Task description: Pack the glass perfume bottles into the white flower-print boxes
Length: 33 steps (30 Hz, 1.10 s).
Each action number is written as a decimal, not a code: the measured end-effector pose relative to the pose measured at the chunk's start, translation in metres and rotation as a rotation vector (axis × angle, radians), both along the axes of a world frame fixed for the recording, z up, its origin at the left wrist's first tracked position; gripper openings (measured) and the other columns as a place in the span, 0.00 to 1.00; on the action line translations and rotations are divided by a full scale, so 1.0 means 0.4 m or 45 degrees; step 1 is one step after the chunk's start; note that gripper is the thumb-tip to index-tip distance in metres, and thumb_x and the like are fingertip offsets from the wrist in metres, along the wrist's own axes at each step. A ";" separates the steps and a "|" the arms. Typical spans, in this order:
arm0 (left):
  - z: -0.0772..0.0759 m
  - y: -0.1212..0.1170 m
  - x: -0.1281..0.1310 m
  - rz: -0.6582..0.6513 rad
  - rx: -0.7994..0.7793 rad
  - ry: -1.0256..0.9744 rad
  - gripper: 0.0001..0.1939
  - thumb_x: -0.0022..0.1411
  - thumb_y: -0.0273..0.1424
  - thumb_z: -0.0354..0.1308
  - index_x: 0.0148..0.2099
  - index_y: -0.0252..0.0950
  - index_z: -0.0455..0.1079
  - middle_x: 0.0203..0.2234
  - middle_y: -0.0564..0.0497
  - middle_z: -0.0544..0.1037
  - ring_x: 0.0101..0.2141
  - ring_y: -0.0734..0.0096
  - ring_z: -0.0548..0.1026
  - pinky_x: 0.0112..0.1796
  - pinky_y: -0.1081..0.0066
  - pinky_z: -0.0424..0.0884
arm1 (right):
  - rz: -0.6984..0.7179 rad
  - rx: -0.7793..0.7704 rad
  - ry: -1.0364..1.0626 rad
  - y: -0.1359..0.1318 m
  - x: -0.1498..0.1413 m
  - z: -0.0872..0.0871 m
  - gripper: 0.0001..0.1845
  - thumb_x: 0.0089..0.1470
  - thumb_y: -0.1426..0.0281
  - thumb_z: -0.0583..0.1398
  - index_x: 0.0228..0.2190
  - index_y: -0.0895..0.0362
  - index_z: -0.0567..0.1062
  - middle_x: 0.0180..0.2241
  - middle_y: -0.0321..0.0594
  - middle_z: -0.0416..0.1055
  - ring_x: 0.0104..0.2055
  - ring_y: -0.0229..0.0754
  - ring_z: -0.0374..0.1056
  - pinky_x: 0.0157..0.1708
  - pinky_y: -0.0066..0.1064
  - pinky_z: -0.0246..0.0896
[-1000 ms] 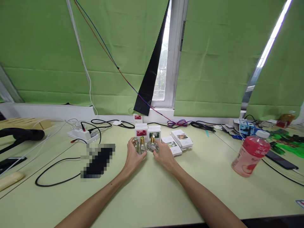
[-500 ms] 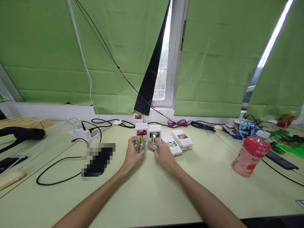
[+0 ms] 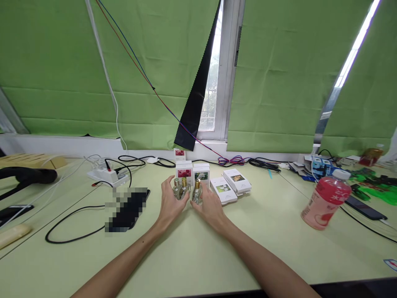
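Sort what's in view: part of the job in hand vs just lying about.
Likely in the job:
Left hand, at two small glass bottles
Right hand, at a third glass bottle
Nearby white boxes, less surely

Seemingly just lying about:
Pink drink bottle
White power strip
Black phone at right
Coiled black cable

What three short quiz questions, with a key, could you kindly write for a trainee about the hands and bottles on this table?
1. True or false: the right hand is nearer the pink drink bottle than the left hand is.
2. What colour is that bottle's cap? A black; B white; C green.
3. How many small glass bottles are at the hands?

Key: 1 true; 2 B; 3 three.
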<state>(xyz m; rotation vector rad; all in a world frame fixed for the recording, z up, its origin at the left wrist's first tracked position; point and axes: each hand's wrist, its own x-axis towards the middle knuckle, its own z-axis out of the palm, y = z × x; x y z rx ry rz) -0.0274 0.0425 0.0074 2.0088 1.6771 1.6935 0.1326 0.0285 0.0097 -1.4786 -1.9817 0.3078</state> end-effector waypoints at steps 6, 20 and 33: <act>0.020 -0.038 0.021 -0.010 0.276 0.142 0.12 0.61 0.32 0.57 0.47 0.39 0.65 0.38 0.48 0.72 0.39 0.61 0.73 0.43 0.62 0.71 | 0.035 0.042 -0.004 -0.001 -0.003 -0.011 0.40 0.56 0.65 0.61 0.65 0.60 0.52 0.44 0.50 0.76 0.42 0.52 0.75 0.39 0.37 0.65; -0.027 -0.021 0.025 -0.294 -0.389 0.315 0.22 0.63 0.38 0.54 0.59 0.42 0.61 0.37 0.46 0.80 0.22 0.62 0.72 0.28 0.65 0.67 | -0.303 0.429 0.054 0.068 0.124 0.017 0.17 0.58 0.73 0.52 0.47 0.60 0.73 0.41 0.46 0.75 0.42 0.46 0.70 0.44 0.33 0.60; -0.035 -0.013 0.019 -0.311 -0.372 0.319 0.21 0.64 0.37 0.53 0.58 0.40 0.64 0.29 0.48 0.78 0.21 0.62 0.71 0.30 0.65 0.68 | -0.795 0.276 -0.175 0.148 0.268 -0.017 0.27 0.56 0.59 0.60 0.54 0.59 0.72 0.53 0.56 0.67 0.53 0.58 0.62 0.54 0.44 0.48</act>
